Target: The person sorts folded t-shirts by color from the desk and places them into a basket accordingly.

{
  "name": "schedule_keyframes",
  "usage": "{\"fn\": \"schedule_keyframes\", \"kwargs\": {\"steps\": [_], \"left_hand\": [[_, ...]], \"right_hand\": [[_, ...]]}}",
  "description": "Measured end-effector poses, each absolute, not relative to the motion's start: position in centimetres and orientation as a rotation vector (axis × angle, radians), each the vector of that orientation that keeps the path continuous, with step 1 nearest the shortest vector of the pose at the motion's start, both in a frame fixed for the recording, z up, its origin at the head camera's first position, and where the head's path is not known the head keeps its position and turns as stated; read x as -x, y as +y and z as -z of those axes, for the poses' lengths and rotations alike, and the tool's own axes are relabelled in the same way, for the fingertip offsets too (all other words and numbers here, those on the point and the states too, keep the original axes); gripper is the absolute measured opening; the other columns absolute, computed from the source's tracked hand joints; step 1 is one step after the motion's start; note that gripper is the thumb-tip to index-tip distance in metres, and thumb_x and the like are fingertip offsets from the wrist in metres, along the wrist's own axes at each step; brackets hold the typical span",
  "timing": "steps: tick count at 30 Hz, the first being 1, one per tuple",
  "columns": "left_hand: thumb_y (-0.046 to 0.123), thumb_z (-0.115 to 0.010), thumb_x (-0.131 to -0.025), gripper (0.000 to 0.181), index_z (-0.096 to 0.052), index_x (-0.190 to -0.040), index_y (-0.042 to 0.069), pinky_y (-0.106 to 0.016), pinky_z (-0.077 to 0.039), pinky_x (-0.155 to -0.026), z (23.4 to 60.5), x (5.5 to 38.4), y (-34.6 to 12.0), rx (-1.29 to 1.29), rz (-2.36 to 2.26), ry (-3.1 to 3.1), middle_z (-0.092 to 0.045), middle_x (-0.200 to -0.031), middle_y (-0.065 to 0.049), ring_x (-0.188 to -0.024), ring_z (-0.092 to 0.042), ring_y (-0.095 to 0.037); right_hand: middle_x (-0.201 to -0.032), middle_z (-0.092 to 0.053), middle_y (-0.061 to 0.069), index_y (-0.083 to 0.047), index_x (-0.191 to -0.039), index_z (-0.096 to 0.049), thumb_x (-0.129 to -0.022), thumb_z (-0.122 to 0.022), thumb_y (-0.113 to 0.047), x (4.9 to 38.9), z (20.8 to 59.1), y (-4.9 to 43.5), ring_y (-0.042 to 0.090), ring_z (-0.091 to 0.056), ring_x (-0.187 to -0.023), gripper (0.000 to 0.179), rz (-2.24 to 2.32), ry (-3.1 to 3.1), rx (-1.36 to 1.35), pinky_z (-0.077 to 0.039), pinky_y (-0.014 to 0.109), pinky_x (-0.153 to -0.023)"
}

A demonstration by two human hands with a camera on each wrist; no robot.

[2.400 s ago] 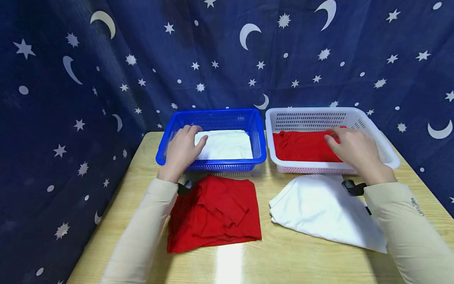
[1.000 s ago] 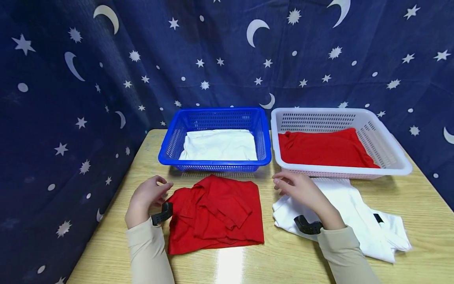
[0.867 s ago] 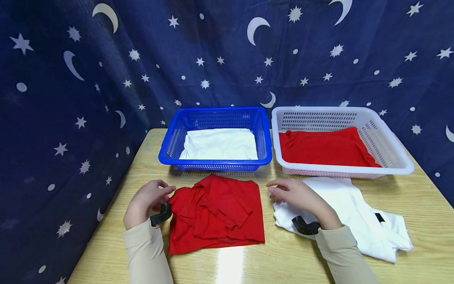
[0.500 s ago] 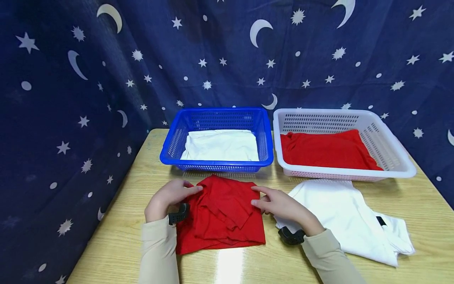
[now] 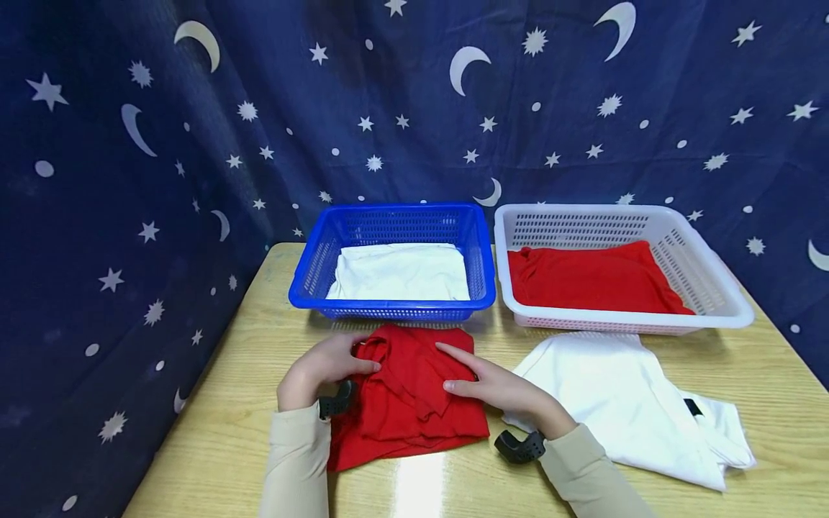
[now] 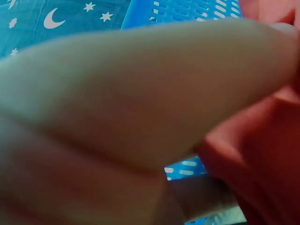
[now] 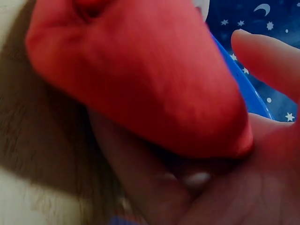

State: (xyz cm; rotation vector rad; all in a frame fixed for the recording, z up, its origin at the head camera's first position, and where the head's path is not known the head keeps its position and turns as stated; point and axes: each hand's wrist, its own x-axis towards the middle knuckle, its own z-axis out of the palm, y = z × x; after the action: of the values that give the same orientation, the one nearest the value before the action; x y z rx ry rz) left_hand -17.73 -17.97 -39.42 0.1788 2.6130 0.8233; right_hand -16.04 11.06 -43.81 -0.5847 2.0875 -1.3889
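A folded red shirt (image 5: pixel 414 388) lies on the table in front of the blue basket, a sleeve-like flap across its top. At its left edge my left hand (image 5: pixel 324 370) grips the cloth, thumb on top; in the left wrist view the fingers go behind the red fabric (image 6: pixel 262 150). My right hand (image 5: pixel 501 388) is at the shirt's right side, index finger and thumb stretched over it. In the right wrist view other fingers reach under the lifted red edge (image 7: pixel 140 79), while the thumb stays apart from it.
The blue basket (image 5: pixel 391 306) behind the shirt holds folded white cloth (image 5: pixel 401 272). To its right a white basket (image 5: pixel 628 316) contains red cloth (image 5: pixel 592 279). A loosely folded white garment (image 5: pixel 615 399) with a black label lies right of my right hand. A star-patterned curtain (image 5: pixel 414 93) hangs behind.
Both hands have left the baskets, come down to the red shirt and closed in from its two sides. The left hand has taken hold of its left edge, which is drawn slightly right.
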Motion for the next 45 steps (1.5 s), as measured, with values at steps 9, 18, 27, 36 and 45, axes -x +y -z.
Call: {"fn": "schedule_keyframes", "kwargs": {"steps": [9, 18, 27, 36, 45], "left_hand": [[0.022, -0.07, -0.076, 0.068, -0.038, -0.135, 0.01, -0.044, -0.039, -0.089, 40.0, 17.7, -18.6, -0.176, -0.964, 2.607, -0.054, -0.114, -0.01, -0.1, -0.051, -0.024], [0.05, -0.059, -0.079, 0.059, -0.056, -0.113, 0.001, -0.041, -0.044, -0.077, 40.3, 17.4, -20.8, 0.079, -0.709, 2.707, -0.059, -0.096, -0.011, -0.086, -0.054, -0.024], [0.052, -0.063, -0.075, 0.042, -0.062, -0.093, 0.015, -0.029, -0.041, -0.062, 39.9, 16.9, -18.4, -0.061, -0.958, 2.527, -0.055, -0.074, 0.0, -0.071, -0.052, -0.015], [0.023, -0.07, -0.076, 0.048, -0.051, -0.119, 0.014, -0.036, -0.043, -0.08, 40.2, 17.0, -16.1, -0.219, -0.995, 2.502, -0.057, -0.095, -0.001, -0.085, -0.052, -0.016], [0.018, -0.061, -0.081, 0.042, -0.05, -0.121, 0.018, -0.035, -0.041, -0.081, 39.6, 17.4, -16.1, -0.349, -1.015, 2.478, -0.056, -0.099, 0.001, -0.088, -0.052, -0.015]], "right_hand": [[-0.131, -0.039, -0.005, -0.033, -0.138, -0.03, -0.083, -0.059, -0.039, 16.1, 44.2, 11.2, 0.016, -0.035, -0.119, 0.063, 1.313, 2.138, 0.688, -0.03, 0.041, -0.096], [-0.124, -0.044, 0.0, -0.027, -0.139, -0.029, -0.085, -0.059, -0.031, 16.1, 43.9, 11.6, 0.014, -0.049, -0.107, 0.062, 1.345, 2.063, 0.695, -0.038, 0.036, -0.09], [-0.119, -0.047, 0.002, -0.03, -0.138, -0.03, -0.084, -0.06, -0.033, 16.1, 43.7, 11.7, 0.015, -0.053, -0.1, 0.061, 1.366, 2.069, 0.65, -0.043, 0.035, -0.083], [-0.12, -0.049, 0.002, -0.028, -0.134, -0.038, -0.086, -0.058, -0.028, 16.1, 43.4, 12.4, 0.016, -0.056, -0.1, 0.052, 1.447, 2.007, 0.67, -0.044, 0.034, -0.083], [-0.088, -0.057, 0.007, -0.027, -0.125, -0.051, -0.084, -0.061, -0.028, 15.3, 41.1, 12.8, 0.03, -0.059, -0.05, 0.042, 1.455, 1.959, 0.659, -0.049, 0.049, -0.051]]}}
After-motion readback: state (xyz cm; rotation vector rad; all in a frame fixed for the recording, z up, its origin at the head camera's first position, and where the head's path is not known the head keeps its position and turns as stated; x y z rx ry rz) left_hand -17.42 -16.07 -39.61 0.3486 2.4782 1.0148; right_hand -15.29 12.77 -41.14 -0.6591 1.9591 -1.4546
